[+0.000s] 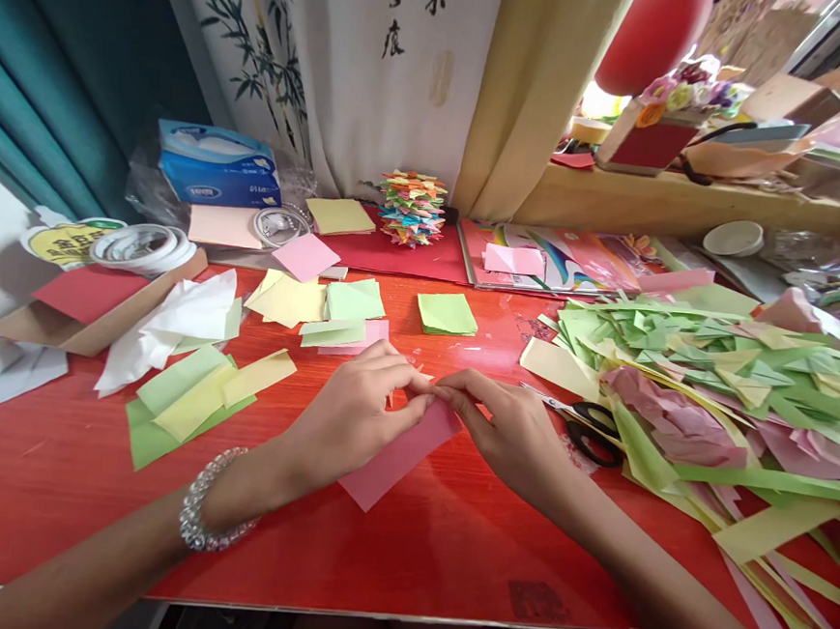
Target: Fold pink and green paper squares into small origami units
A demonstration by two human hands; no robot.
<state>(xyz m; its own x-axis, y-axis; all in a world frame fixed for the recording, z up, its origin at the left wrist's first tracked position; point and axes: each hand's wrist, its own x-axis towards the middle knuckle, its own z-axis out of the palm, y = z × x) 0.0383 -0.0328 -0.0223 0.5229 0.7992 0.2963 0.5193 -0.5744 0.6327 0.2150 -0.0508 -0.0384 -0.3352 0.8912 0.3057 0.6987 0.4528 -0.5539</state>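
Pink paper [398, 463] was located between the two hands, above the near half of the red table [262, 554]. The left hand [351, 406] was nearly closed, thumb and index finger pinching the sheet at its upper end. The right hand [509, 423] was likewise nearly closed, its fingertips pinching the same end and meeting those of the left.

Fingertip work of this kind appeared to call for a light, even pinch, with the edges matched before pressure was applied. Steadying with one hand while the other worked would likely have limited slipping; excess force could have wrinkled the thin sheet or skewed its edge.

The visible part of the sheet was plain, smooth and evenly coloured, with straight sides and a pointed lower corner directed towards the near table edge. The pinched end was covered by fingers, so any fold there could not be confirmed. Whether the corner touched the table could not be determined.

Beyond the fingertips lay a green paper stack [447, 315]; black-handled scissors [595, 433] lay beside the right forearm.
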